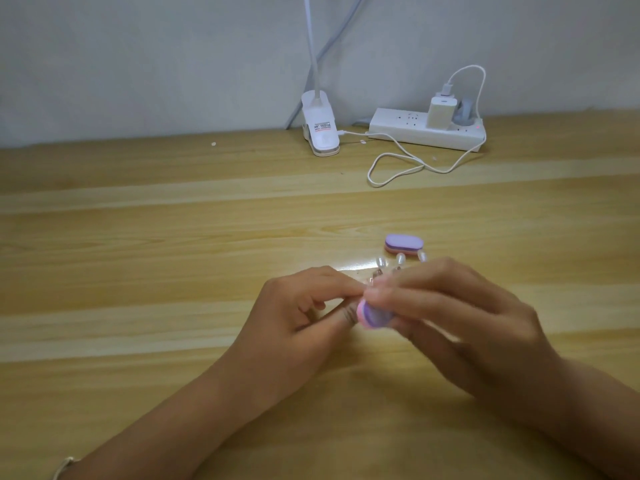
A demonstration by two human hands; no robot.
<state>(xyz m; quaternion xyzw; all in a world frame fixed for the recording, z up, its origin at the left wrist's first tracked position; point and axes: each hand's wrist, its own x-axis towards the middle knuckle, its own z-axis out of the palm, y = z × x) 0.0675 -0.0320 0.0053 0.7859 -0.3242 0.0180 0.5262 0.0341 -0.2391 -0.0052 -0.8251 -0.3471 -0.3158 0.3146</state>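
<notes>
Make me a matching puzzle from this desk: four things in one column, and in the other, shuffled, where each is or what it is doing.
Things:
1 right hand
2 lamp
3 charger
4 cable

Places or states:
A plugged into the power strip
B looped on the table
C grips a pink-purple buffer
D stands left of the power strip

Pairs: 1-C, 2-D, 3-A, 4-B
</notes>
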